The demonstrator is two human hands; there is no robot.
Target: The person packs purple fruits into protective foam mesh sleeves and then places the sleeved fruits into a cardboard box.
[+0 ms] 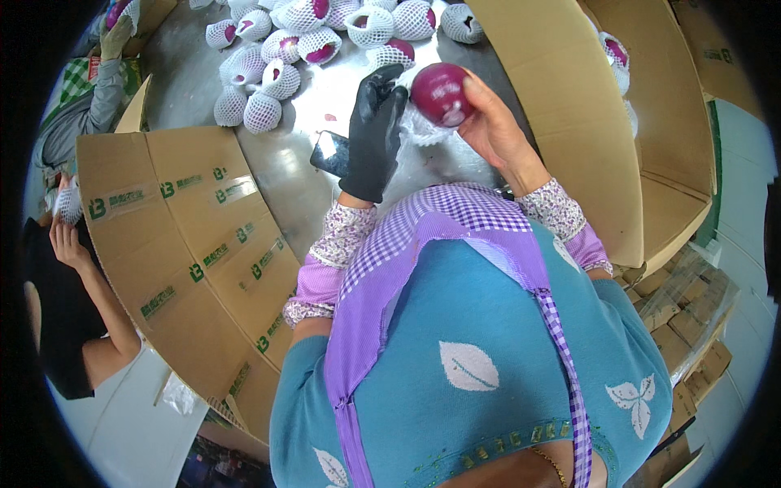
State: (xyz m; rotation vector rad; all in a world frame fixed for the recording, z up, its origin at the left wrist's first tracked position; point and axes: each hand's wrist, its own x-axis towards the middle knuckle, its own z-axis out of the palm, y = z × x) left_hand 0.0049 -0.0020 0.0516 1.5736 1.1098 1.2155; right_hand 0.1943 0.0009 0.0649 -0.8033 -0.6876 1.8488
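Note:
A shiny, round purple-red fruit is in my right hand, with the bare thumb and fingers around its right side. Close on its left is my left hand, in a black glove, with its fingers bent and closed on a white foam net sleeve. Part of that sleeve shows below the fruit, and the rest is hidden by the glove and the fruit. Beside the left wrist, a dark, glossy phone-like slab lies on the metal table.
Several netted fruits lie heaped at the table's far side. An open cardboard carton stands on the right, with netted fruits inside. Cardboard flaps border the left. Two other people's hands hold netted fruits there.

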